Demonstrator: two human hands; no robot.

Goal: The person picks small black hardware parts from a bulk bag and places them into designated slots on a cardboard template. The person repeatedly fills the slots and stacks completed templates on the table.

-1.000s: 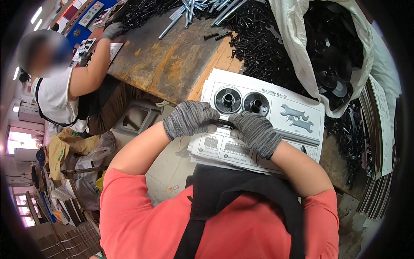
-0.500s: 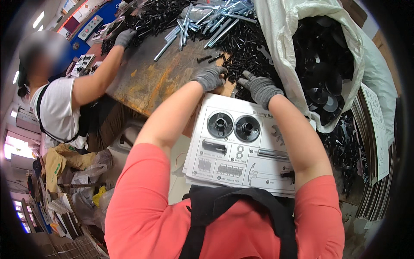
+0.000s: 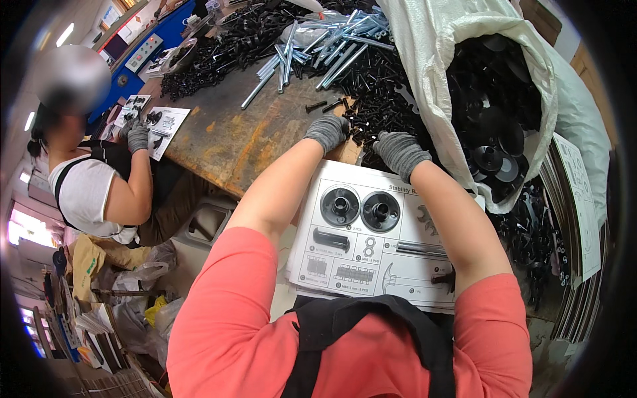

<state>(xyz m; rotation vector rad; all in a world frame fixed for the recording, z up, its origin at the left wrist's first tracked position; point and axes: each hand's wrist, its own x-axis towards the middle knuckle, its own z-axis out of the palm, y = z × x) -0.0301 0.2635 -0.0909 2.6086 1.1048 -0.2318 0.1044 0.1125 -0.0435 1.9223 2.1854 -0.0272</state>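
My left hand (image 3: 328, 132), in a grey glove, is at the near left edge of a pile of small black bolts (image 3: 375, 103), fingers curled in. Across a narrow gap, my right hand (image 3: 401, 154), also gloved, has its fingers drawn together against the same pile. What either hand holds is hidden. Below my hands lies a stack of printed cards (image 3: 358, 292). On its top card sit two black round discs (image 3: 340, 207), a black bolt (image 3: 332, 240), a metal rod (image 3: 421, 249) and a small dark part (image 3: 443, 278). My right forearm covers the card's right side.
A white woven sack (image 3: 424, 79) of black discs stands open at the right, beside stacked cards (image 3: 577, 199). Silvery rods (image 3: 345, 60) and black parts (image 3: 259, 33) heap at the back. A co-worker (image 3: 99, 179) handles parts over another card (image 3: 171, 126) at the left.
My fingers have curled in more at the bolt pile, the right hand's most clearly. The co-worker's arm has come back from the far heap to the card at the left.
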